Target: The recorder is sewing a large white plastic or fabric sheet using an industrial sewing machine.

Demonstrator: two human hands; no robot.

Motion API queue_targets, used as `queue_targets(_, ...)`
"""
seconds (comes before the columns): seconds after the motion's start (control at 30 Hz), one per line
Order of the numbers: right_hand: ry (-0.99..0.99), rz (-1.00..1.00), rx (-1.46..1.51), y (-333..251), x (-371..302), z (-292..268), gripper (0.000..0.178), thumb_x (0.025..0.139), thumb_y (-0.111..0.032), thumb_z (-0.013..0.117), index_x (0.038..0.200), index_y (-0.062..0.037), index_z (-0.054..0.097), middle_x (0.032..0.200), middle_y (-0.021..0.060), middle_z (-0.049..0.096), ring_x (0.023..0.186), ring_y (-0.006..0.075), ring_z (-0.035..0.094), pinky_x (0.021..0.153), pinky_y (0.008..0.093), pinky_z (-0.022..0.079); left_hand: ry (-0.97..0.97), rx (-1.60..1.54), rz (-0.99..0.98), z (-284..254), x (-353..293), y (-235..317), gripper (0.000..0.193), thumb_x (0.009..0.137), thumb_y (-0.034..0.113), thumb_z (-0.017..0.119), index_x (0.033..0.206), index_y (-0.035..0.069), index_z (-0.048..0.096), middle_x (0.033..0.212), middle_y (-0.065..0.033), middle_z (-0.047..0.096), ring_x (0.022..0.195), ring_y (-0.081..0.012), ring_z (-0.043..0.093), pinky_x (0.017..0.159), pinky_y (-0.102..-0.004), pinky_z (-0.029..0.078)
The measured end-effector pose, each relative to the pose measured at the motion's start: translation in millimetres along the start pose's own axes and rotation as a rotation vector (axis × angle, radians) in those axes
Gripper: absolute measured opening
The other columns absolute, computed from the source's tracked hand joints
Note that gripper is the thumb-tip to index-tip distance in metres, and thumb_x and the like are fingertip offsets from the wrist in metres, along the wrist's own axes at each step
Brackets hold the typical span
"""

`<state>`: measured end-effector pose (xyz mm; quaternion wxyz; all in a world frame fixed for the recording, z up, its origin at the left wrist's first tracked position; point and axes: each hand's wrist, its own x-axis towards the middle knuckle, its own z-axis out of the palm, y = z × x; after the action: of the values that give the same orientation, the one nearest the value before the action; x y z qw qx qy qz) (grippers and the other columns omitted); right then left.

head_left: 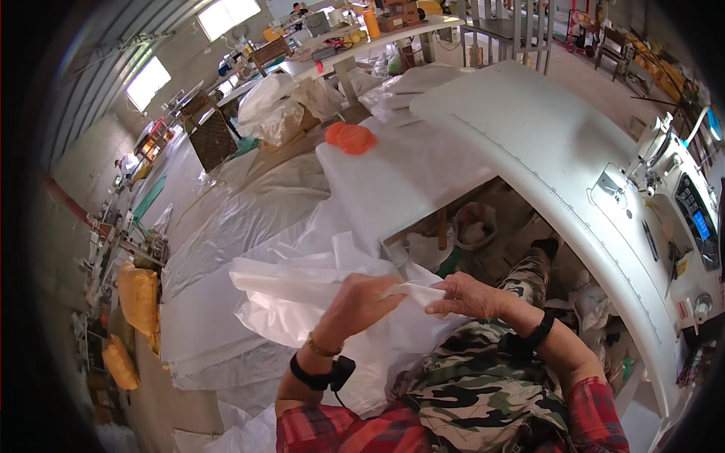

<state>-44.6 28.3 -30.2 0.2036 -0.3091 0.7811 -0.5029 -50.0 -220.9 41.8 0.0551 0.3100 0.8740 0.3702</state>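
Note:
A thin white plastic sheet (pixel 294 287), crumpled and translucent, spreads over my lap's left side and the long white surface. My left hand (pixel 359 304) is closed on a gathered edge of it, knuckles up. A short way to the right, my right hand (pixel 468 296) pinches the same edge between thumb and fingers. Between the two hands runs a narrow folded strip of the sheet. Both hands are above my camouflage-patterned lap (pixel 468 370). The fingertips of my left hand are partly hidden.
A sewing machine (pixel 648 158) with a lit control panel stands on the curved white table (pixel 521 113) at right. An orange mesh bundle (pixel 351 139) lies ahead on the white sheeting. Below the table's cut-out is a bucket (pixel 476 225). Yellow sacks (pixel 137 298) are at far left.

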Motion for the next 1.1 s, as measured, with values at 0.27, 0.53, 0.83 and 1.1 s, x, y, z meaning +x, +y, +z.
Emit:
queue_targets(0.27,-0.041,0.151,-0.196,32.0,9.7,8.5,0.047,0.093,-0.046,0.056,0.092,-0.0003,0.068,0.083,0.0229,0.065,0.080,0.0408,0.061,0.074,0.0432,0.049,0.475,0.386,-0.027,-81.6,-45.3,-5.4,0.010,0.078,0.003,0.071,0.088,0.001,0.069,0.081,-0.0124,0.071,0.071,-0.0306,0.068,0.065,-0.0333,0.052)
queue_targets(0.53,0.077,-0.056,-0.279,34.2,19.0,10.6,0.041,0.091,-0.038,0.054,0.076,-0.0008,0.063,0.077,0.0203,0.061,0.076,0.0403,0.058,0.073,0.0471,0.045,0.985,1.025,-0.064,-219.9,-34.3,-29.2,0.028,0.090,0.019,0.071,0.104,-0.005,0.069,0.082,-0.0189,0.070,0.071,-0.0224,0.067,0.069,-0.0341,0.052)
queue_targets(0.83,0.850,-0.480,-0.671,-156.0,-98.1,-125.9,0.014,0.087,-0.016,0.069,0.078,-0.0064,0.063,0.070,0.0045,0.062,0.089,0.0254,0.067,0.105,0.0507,0.034,1.129,0.742,0.339,-338.5,146.3,23.0,0.035,0.094,0.017,0.064,0.119,-0.006,0.064,0.100,-0.0184,0.072,0.087,-0.0179,0.066,0.081,-0.0324,0.052)
queue_targets(1.1,0.694,-0.015,-0.467,-131.8,-150.5,-100.6,0.019,0.089,-0.019,0.069,0.087,-0.0034,0.059,0.058,0.0113,0.054,0.055,0.0318,0.055,0.054,0.0414,0.042,1.062,0.915,0.371,-263.3,360.2,-7.5,0.039,0.090,0.039,0.066,0.098,0.002,0.071,0.087,-0.0210,0.069,0.079,-0.0377,0.065,0.075,-0.0456,0.051)
